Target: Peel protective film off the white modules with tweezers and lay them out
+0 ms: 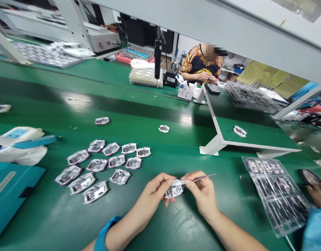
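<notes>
My left hand grips a small white-rimmed electronic housing, with grey parts showing inside it. The thumb lies along its upper left side and fingertips show beneath. My right hand pinches slim metal tweezers, whose back end sticks out to the right. Their tip meets the top edge of the housing, and what it touches there is too small to make out. Left of my hands, several similar housings lie face up in loose rows on the green bench, the nearest one by itself.
A clear plastic tray with parts lies at right, near another person's hand. A white metal frame stands on the bench. At left is a teal box. A hanging screwdriver and a seated co-worker are behind.
</notes>
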Motion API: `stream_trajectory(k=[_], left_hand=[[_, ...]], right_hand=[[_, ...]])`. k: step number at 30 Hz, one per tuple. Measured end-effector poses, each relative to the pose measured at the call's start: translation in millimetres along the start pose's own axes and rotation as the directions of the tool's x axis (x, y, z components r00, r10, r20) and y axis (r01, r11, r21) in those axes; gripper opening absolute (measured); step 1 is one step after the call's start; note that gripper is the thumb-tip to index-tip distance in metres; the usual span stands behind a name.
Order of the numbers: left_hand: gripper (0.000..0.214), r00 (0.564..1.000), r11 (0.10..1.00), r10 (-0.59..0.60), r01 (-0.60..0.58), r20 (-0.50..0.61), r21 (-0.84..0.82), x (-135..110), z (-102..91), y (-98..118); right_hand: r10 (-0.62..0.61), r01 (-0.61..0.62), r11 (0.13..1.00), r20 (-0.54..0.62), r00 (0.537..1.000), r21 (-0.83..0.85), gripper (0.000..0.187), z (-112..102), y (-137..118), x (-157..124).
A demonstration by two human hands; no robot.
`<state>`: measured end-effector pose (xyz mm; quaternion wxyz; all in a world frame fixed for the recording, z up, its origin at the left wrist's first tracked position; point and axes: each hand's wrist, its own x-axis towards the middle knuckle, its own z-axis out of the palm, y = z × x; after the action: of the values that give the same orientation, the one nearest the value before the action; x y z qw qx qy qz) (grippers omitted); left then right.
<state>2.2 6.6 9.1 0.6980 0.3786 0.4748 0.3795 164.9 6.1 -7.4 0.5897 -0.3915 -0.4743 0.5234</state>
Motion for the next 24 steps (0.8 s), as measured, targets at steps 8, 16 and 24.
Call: stream_trajectory(k=[8,16,24], left_hand=[[0.033,0.999,0.998,-0.022,0.023,-0.024,0.058,1.6,-1.9,1.3],[0.034,0.998,0.995,-0.066,0.067,-0.016,0.078,-0.9,-1.9,3.9],[0.036,0.999,0.994,-0.049,0.05,-0.017,0.095,-1.5,-1.4,3.0]], right_hand=[[-0.39,0.429,0.872,0.196,0.9,-0.235,0.015,-3.3,-6.4,-0.8],[-0.418,0.478,0.832,0.248,0.874,-0.281,0.018,-5.2,-7.1,0.9],[-0.324,0.349,0.889,0.132,0.937,-0.295,0.005,-2.7,-8.2,0.6]])
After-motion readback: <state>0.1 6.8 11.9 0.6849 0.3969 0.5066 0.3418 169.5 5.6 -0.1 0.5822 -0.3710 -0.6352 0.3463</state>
